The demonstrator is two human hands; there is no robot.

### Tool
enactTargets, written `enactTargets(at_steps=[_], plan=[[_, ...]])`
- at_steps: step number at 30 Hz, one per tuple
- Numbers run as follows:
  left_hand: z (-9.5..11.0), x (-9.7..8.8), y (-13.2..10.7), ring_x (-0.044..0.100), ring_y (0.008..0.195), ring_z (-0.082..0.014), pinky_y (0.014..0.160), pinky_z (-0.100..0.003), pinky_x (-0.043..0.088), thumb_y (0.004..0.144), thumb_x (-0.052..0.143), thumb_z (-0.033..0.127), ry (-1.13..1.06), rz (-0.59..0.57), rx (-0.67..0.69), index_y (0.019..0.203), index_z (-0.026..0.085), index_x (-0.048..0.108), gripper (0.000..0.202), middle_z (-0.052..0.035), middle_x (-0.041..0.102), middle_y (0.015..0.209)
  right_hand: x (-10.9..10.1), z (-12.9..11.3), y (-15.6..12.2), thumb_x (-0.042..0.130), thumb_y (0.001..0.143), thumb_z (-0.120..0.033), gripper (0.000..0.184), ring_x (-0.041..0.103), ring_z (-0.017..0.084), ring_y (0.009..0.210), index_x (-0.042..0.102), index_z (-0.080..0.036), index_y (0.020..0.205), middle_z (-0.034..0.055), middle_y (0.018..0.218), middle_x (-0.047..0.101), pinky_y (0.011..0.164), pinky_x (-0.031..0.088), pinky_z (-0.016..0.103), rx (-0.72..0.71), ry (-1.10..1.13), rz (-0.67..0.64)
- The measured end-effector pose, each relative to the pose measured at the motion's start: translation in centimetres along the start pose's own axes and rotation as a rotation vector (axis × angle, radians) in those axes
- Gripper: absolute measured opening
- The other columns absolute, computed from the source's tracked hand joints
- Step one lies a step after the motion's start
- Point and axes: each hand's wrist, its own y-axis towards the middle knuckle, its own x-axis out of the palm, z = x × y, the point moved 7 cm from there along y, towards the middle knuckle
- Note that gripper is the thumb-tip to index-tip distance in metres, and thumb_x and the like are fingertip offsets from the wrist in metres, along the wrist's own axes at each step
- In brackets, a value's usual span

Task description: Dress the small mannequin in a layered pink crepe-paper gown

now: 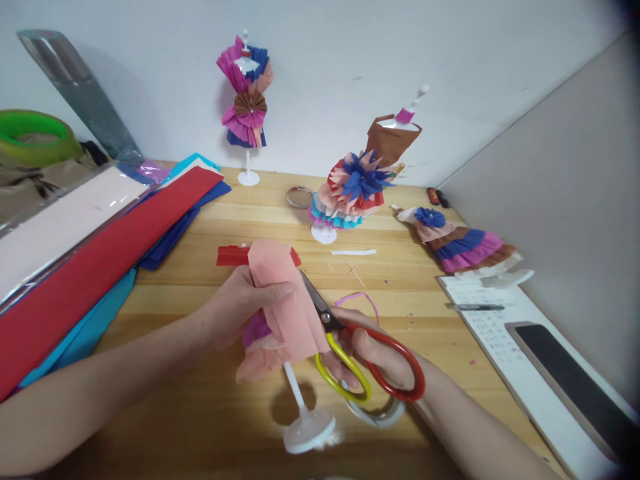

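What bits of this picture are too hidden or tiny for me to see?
All in the head view:
- The top of the white stand: behind the pink paper.
- Most fingers of the left hand: behind that paper too.
- Part of the white ring: behind the scissors and right hand.
- The green ring's far side: cut off by the left edge.
- Writing on the white sheet: too small.

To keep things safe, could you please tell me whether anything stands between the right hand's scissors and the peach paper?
Nothing visible does: the right hand holds the scissors close alongside the peach paper, which the left hand grips. The red piece shows behind the paper, not between.
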Motion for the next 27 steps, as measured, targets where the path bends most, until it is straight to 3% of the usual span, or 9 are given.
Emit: enactTargets(at_steps=[12,20,27], plan=[[-0.5,1.0,-0.3,0.067,0.072,-0.0202,0.068,-0.029,0.053,0.064,0.080,0.029,0.079,-0.125,-0.038,0.081,0.009,0.071,0.028,-0.0124,0.073,0.083,-0.2,-0.1,0.0,0.057,0.084,-0.060,0.046,0.044,0.005,0.038,0.053,-0.015,0.092,-0.0018,0.059,0.056,0.036,0.034,0.015,-0.009,-0.013,0.037],[-0.4,1.5,-0.5,0.068,0.074,-0.0218,0.069,-0.029,0.054,0.068,0.077,0.028,0.069,-0.176,-0.034,0.083,0.009,0.072,0.025,-0.0130,0.074,0.084,-0.6,-0.4,0.2,0.054,0.088,-0.057,0.042,0.029,0.002,0.029,0.053,-0.015,0.086,-0.0096,0.045,0.042,0.031,0.025,0.013,-0.058,-0.118,0.075],[-0.5,1.0,-0.4,0.068,0.072,-0.0216,0.067,-0.029,0.054,0.066,0.079,0.028,0.078,-0.140,-0.046,0.081,0.010,0.072,0.024,-0.0124,0.074,0.084,-0.2,-0.2,-0.2,0.055,0.084,-0.063,0.048,0.039,0.004,0.037,0.055,-0.015,0.094,-0.0056,0.054,0.049,0.035,0.031,0.015,-0.012,-0.041,0.033]])
